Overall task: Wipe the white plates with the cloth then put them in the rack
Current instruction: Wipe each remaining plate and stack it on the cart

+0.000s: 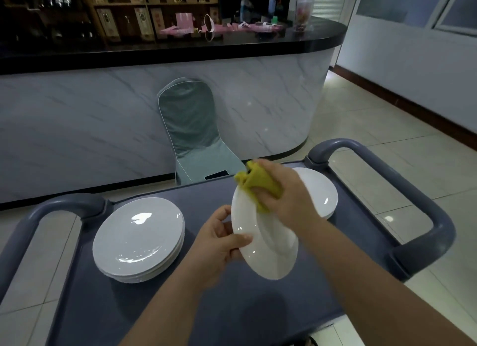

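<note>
My left hand (219, 240) grips the left rim of a white plate (268, 252), held tilted above the grey cart top (232, 307). My right hand (281, 193) holds a yellow cloth (258, 183) and presses it on the plate's upper rim. A stack of several white plates (139, 240) lies on the cart to the left. Behind my right hand, at the right of the cart, lie more white plates (322, 190), partly hidden. No rack shows in this view.
The cart has grey looped handles on the left (38, 216) and on the right (413, 190). A covered chair (193, 134) stands beyond the cart against a marble-fronted counter (103, 113) with a black top. Tiled floor lies to the right.
</note>
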A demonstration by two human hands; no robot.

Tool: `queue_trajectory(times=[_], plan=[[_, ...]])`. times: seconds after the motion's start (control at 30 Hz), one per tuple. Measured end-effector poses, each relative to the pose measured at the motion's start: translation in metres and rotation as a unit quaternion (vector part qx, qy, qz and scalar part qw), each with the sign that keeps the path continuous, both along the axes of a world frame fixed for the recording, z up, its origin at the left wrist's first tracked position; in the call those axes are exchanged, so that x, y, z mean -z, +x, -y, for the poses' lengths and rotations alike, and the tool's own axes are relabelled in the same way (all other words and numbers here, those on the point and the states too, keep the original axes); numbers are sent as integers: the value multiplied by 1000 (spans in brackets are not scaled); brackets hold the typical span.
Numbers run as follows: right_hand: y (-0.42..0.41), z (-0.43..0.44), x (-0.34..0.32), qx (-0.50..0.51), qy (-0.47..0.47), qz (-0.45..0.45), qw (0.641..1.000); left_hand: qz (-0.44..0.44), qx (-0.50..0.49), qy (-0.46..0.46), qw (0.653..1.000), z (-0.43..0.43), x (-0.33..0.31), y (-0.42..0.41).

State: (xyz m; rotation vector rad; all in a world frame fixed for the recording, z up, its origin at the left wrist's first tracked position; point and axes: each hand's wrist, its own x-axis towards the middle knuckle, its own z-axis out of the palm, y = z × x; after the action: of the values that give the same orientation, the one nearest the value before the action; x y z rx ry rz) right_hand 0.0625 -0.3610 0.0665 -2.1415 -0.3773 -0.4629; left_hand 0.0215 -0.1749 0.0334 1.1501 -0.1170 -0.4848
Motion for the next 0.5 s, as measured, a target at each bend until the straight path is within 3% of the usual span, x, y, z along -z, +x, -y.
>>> queue_trajectory(times=[0.1, 0.17, 0.23, 0.33, 0.4, 0.5], plan=[[-23, -23, 4, -100, -178, 121, 971, -6, -33, 12, 999, -1, 0, 3], [-25, -21, 5, -119, -213, 123, 962, -9, -36, 20, 999, -1, 2, 2], [-15, -16, 2, -99, -181, 82, 975, -17, -23, 13, 999, 1, 4, -1], [11, -1, -7, -33, -38, -32, 998, -25, -9, -14, 1000, 2, 7, -7], [24, 16, -5, 20, 38, -115, 992, -31, -17, -43, 998, 0, 7, -7], [22, 42, 11, 102, 101, -160, 977, -63, -53, -90, 993, -7, 8, -4]])
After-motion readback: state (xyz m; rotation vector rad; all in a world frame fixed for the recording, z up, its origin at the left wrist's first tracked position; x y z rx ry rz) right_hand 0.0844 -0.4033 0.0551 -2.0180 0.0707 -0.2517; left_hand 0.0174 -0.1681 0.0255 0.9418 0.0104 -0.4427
